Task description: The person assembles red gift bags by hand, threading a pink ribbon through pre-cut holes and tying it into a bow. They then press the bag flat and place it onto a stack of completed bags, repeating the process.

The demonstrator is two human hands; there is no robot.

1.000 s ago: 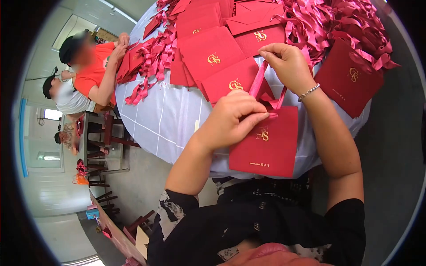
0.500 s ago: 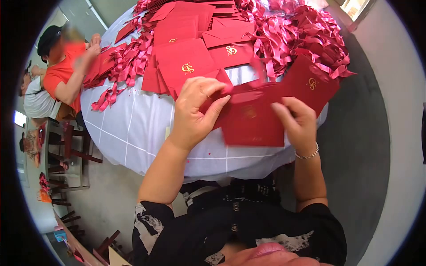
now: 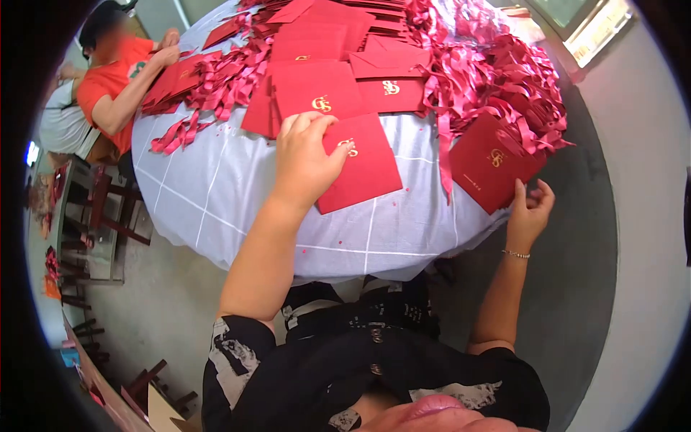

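Note:
My left hand is over the upper left corner of a red envelope with a gold emblem. Its thumb lies across the envelope's face and its fingers curl at the top edge; the part under the palm is hidden. Farther right, my right hand is beside the lower right edge of another red gold-printed piece, partly under ribbons. The thumb and fingers there are apart, with nothing visible between them. Behind my left hand, more red envelopes lie in overlapping piles.
A large heap of pinkish-red ribbons covers the table's right side, with one strand hanging forward. More ribbons lie at left. A white gridded cloth covers the round table. A person in an orange shirt handles red envelopes at the left.
The red piece that was between my hands is gone from there. My right hand has moved right and down. My left hand is now on an envelope in front of the pile.

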